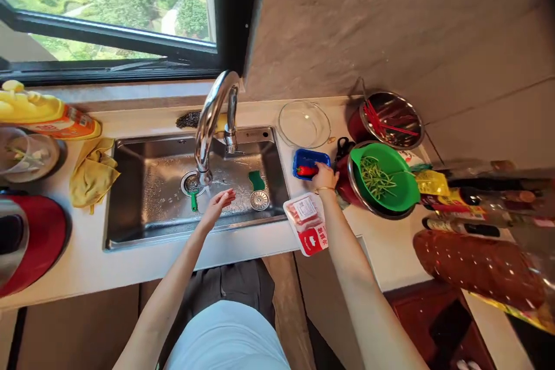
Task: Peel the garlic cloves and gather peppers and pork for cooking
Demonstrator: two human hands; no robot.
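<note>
Over the front part of the steel sink (150, 217) hangs my left hand (220, 201), fingers stretched out and holding nothing. My right hand (326, 176) reaches to the right side of a small blue tray (310, 156) on the counter. Its fingers close at the end of a red pepper (306, 171) lying in that tray, and the fingertips are partly hidden. Just in front of the tray, beneath my right wrist, sits a wrapped pack of meat (307, 222) with a red and white label. A green-handled brush (193, 200) lies near the drain, left of my left hand.
A chrome faucet (212, 121) arches over the sink, which holds a green scouring pad (256, 180) and a strainer (259, 200). A glass bowl (303, 124), a green colander (401, 185) of green beans and a metal pot (392, 118) stand right. A yellow cloth (93, 173) lies left.
</note>
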